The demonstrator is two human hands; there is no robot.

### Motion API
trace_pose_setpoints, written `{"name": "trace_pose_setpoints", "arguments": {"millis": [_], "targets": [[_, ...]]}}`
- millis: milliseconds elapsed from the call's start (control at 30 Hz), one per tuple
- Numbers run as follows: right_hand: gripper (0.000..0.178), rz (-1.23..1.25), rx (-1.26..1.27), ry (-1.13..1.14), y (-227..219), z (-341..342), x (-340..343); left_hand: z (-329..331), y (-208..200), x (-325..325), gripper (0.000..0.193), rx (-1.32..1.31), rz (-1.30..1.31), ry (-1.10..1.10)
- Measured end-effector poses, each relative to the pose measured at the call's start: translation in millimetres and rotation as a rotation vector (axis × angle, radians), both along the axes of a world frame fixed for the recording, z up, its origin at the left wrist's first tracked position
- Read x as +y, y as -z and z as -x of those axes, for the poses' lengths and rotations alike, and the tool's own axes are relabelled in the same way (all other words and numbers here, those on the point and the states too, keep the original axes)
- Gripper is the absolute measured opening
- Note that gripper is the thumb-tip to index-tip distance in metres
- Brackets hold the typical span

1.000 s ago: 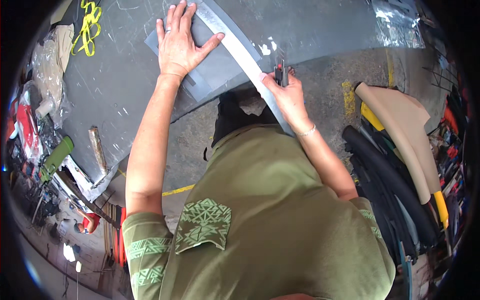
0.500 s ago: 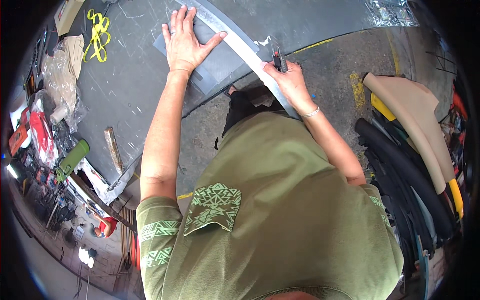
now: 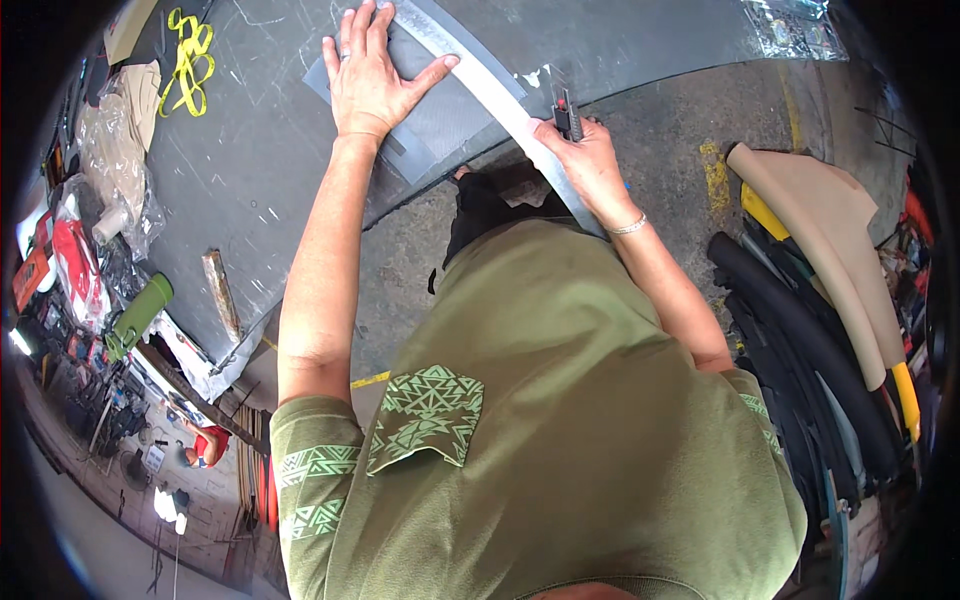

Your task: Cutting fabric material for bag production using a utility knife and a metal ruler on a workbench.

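A long metal straightedge [image 3: 480, 85] lies across a dark grey sheet [image 3: 440, 125] at the edge of the worktable, its near end jutting past the edge toward my body. My left hand [image 3: 365, 90] rests spread on the sheet, fingers stretched away from me and the thumb on the straightedge. In my right hand [image 3: 588, 170] is a utility knife [image 3: 566, 112], pointing up and away; that hand's thumb presses on the straightedge near the table edge. Whether the blade is out is too small to tell.
On the dark worktable [image 3: 250, 180] lie a yellow strap [image 3: 188, 65], a worn stick [image 3: 222, 295] and clear plastic packets [image 3: 795, 30]. Plastic-wrapped goods [image 3: 110, 150] crowd the left side. Rolls of black material [image 3: 810, 350] and beige sheet [image 3: 815, 240] stand at right.
The view has shifted slightly, so the table things sit a little further left. My right hand with the knife appears slightly further right; both hands keep the same hold.
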State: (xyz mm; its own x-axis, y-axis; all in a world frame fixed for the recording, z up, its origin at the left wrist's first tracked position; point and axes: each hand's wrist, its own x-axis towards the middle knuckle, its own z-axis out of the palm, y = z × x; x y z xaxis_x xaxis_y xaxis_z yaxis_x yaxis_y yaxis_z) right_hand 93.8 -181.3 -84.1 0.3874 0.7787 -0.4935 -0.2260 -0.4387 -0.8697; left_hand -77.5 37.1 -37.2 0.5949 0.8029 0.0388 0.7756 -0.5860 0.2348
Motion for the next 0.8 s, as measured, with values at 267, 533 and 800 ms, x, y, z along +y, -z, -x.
{"name": "trace_pose_setpoints", "arguments": {"millis": [267,533,800], "targets": [[0.028,0.035,-0.069,-0.034,-2.1,-2.6,-1.1,-3.5,-3.9,-1.5,0.107,0.015,0.038,-0.015],[0.027,0.030,-0.099,-0.034,-5.0,-2.5,-0.6,-2.7,-2.8,-1.2,0.107,0.018,0.026,-0.010],[0.028,0.026,-0.155,-0.027,5.2,-1.3,-2.0,-2.3,-3.1,0.3,0.106,-0.001,0.020,-0.006]]}}
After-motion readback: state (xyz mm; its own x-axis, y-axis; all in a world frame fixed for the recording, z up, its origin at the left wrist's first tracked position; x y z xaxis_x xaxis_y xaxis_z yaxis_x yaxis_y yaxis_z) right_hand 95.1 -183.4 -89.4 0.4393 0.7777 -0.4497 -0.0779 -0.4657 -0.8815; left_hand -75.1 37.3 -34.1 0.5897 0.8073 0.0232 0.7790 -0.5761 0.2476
